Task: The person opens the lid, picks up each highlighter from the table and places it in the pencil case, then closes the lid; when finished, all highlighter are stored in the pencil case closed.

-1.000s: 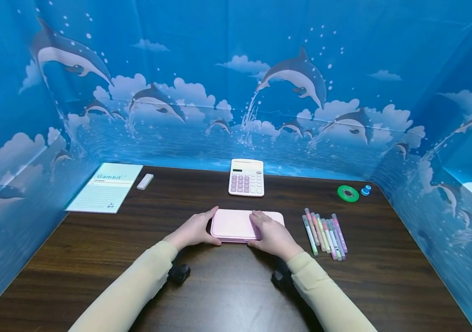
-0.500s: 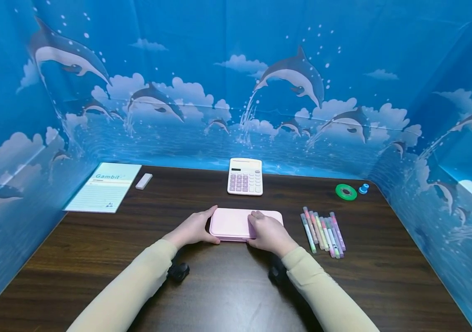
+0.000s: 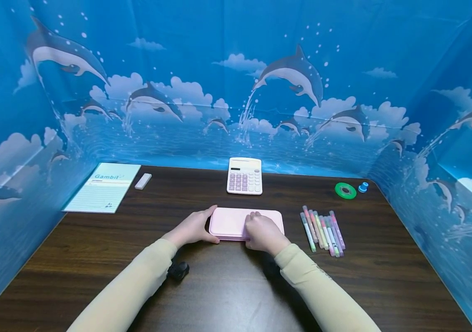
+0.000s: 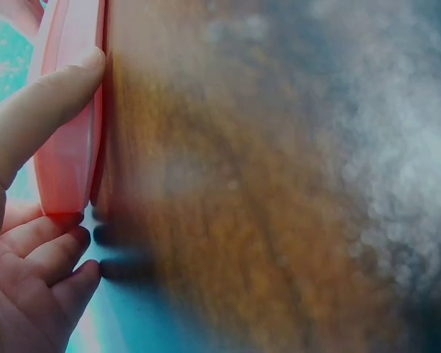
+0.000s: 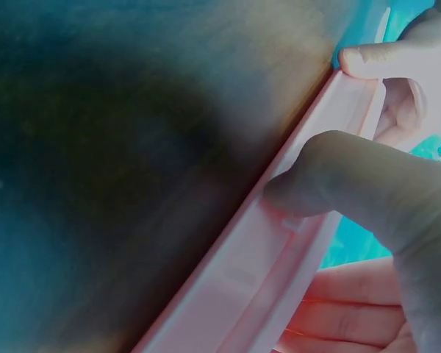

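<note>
A flat pink pencil case (image 3: 229, 222) with rounded corners lies closed on the dark wooden table. My left hand (image 3: 194, 228) holds its left end, thumb on the front side and fingers round the far end in the left wrist view. Over the right half of the lid sits my right hand (image 3: 265, 233), fingers curled on top. In the right wrist view, its bent thumb (image 5: 323, 169) presses the front side beside a small tab (image 5: 290, 223) near the lid seam.
Several coloured markers (image 3: 324, 232) lie to the right. Behind the case stands a white calculator (image 3: 244, 176). A notepad (image 3: 102, 189) and white eraser-like block (image 3: 143, 181) lie at back left, a green tape roll (image 3: 345, 190) and small blue item (image 3: 363, 187) at back right.
My right hand has shifted slightly left along the case, and its fingers have gone from spread on the lid to curled. The left hand keeps its hold.
</note>
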The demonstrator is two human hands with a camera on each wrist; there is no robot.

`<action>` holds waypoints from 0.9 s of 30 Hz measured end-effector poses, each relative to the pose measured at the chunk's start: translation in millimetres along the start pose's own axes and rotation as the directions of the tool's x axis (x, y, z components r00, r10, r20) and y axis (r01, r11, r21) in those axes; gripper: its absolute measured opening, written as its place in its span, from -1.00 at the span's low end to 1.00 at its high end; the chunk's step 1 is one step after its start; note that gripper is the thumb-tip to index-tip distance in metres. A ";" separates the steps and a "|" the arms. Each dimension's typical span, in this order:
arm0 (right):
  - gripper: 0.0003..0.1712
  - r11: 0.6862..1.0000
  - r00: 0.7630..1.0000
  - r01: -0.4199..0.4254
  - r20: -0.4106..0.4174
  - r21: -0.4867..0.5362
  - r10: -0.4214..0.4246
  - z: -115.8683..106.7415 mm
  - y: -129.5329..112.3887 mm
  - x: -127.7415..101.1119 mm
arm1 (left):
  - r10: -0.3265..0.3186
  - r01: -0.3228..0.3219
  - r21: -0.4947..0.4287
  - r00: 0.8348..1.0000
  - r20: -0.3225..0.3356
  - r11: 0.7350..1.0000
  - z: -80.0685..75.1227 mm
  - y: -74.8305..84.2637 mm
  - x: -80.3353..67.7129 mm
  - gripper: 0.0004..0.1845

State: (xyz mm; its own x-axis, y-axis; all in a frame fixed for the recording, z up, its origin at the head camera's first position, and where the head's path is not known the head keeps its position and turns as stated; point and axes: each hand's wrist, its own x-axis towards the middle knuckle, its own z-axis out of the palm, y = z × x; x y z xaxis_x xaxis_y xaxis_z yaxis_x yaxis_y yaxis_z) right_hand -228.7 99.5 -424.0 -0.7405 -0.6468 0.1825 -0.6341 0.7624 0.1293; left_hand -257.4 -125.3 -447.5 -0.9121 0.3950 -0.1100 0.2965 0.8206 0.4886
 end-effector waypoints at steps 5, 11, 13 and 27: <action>-0.66 0.999 1.000 0.022 -0.011 -0.049 -0.023 1.6 -3.7 1.1 | 0.001 -0.001 -0.002 1.000 -0.001 1.000 -1.1 1.5 -0.3 0.16; -0.82 0.997 0.999 0.025 0.034 -0.070 -0.023 0.9 -9.7 4.0 | 0.010 -0.009 0.019 1.000 -0.002 1.000 -1.1 1.4 -0.3 0.16; -0.82 0.996 0.999 0.025 0.042 -0.087 -0.022 0.4 -11.4 4.8 | 0.013 -0.013 0.021 1.000 -0.003 1.000 -0.8 1.1 -0.1 0.16; -0.85 0.988 0.998 0.046 0.042 -0.150 -0.040 1.8 -15.5 5.7 | 0.010 -0.009 0.040 1.000 -0.024 0.999 -1.2 0.0 0.8 0.13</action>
State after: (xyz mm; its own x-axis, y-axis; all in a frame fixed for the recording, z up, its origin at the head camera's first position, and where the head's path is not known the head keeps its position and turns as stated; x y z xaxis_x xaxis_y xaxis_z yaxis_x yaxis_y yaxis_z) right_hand -223.4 84.0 -426.7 -0.7234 -0.6769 0.1361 -0.6267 0.7265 0.2819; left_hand -258.4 -125.5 -446.5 -0.9154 0.3937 -0.0844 0.3163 0.8328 0.4543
